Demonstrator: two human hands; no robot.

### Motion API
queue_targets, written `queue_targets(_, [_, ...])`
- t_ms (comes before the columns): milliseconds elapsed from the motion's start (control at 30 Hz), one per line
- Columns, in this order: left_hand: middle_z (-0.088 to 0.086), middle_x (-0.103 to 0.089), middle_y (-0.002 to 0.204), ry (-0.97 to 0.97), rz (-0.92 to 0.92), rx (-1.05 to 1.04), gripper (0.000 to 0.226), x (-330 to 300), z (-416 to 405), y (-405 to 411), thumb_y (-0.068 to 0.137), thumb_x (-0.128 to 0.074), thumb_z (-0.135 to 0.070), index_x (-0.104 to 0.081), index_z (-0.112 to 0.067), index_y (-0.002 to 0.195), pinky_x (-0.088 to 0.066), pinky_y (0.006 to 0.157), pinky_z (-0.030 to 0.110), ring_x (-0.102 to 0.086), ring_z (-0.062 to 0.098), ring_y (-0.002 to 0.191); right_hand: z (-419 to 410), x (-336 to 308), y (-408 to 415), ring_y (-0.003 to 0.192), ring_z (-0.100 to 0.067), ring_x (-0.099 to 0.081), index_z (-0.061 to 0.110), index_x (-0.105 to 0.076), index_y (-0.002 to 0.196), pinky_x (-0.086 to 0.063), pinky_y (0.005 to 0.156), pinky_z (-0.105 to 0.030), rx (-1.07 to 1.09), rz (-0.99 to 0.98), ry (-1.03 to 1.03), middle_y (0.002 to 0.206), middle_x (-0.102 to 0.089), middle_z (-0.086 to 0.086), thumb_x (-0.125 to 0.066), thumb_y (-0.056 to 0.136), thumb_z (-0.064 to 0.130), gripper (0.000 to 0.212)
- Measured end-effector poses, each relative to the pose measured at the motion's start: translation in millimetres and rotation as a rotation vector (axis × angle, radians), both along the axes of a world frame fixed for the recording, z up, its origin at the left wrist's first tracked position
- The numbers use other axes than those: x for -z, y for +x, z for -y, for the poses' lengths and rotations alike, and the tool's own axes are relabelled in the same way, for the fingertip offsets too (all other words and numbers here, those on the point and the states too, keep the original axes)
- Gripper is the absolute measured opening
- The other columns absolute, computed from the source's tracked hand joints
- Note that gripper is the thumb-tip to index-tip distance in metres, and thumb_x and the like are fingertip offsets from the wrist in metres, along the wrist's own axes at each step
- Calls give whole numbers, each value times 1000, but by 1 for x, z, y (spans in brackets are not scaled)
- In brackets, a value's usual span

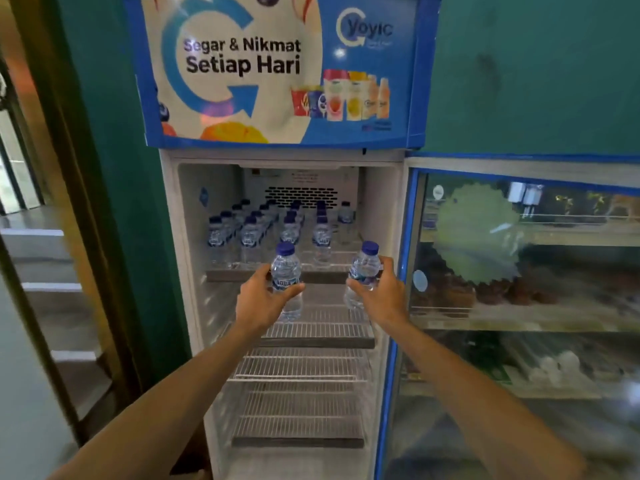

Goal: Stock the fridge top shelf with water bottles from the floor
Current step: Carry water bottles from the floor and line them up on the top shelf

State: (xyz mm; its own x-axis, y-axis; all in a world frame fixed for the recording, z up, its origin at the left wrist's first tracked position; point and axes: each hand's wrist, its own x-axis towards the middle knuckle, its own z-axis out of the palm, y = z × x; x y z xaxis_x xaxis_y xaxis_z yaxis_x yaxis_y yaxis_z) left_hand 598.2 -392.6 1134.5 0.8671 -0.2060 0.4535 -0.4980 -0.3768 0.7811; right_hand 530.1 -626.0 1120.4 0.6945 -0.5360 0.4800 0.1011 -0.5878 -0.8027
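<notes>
The fridge stands open in front of me. Its top shelf (221,274) carries several small clear water bottles (250,237) with blue caps, lined up in rows from the back. My left hand (258,299) grips one upright bottle (286,268) just before the shelf's front edge, near the middle. My right hand (379,289) grips a second bottle (364,265), tilted slightly left, at the shelf's right front. Both bottles are in the air, below and in front of the shelf's front lip.
Below the top shelf are several bare wire shelves (311,330). The glass fridge door (519,271) hangs open to the right, its blue frame close to my right hand. A blue advert panel (277,64) tops the fridge. A green wall (121,168) lies left.
</notes>
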Motion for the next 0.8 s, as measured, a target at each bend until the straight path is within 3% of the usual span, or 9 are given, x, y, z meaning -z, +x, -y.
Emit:
queue_targets(133, [-12, -69, 93, 29, 57, 31, 57, 4, 28, 46, 67, -75, -62, -62, -25, 108, -56, 72, 32, -64, 4, 81, 25, 1, 57, 100, -22, -65, 27, -46, 122, -56, 86, -42, 42, -3, -46, 109, -68, -1, -83, 74, 43, 63])
queue_targets(367, [-13, -68, 97, 21, 35, 142, 59, 17, 63, 108, 67, -76, -60, -60, -25, 111, -54, 71, 24, -62, -1, 83, 56, -5, 140, 93, -17, -66, 23, -48, 128, -56, 85, -41, 97, -38, -61, 104, -66, 6, -84, 74, 41, 67])
queue_targets(533, [-20, -62, 87, 29, 35, 181, 44, 18, 82, 130, 70, -78, -53, -56, -33, 102, -42, 65, 11, -57, -9, 79, 83, -7, 184, 95, -20, -67, 19, -49, 128, -56, 87, -43, 150, -42, -31, 107, -68, -1, -85, 74, 34, 67])
queue_targets(700, [-17, -68, 89, 20, 58, 234, 49, 28, 95, 152, 69, -76, -58, -60, -28, 103, -55, 70, 23, -63, -5, 78, 102, -7, 215, 98, -22, -66, 15, -50, 129, -54, 84, -31, 152, -54, 15, 113, -68, -6, -85, 75, 28, 66])
queue_targets(800, [-17, -69, 93, 45, 69, 245, 53, 26, 101, 159, 69, -75, -60, -60, -27, 109, -56, 71, 22, -64, -6, 80, 111, -2, 232, 100, -23, -66, 15, -50, 128, -55, 86, -33, 119, -90, 21, 115, -68, -6, -85, 75, 29, 65])
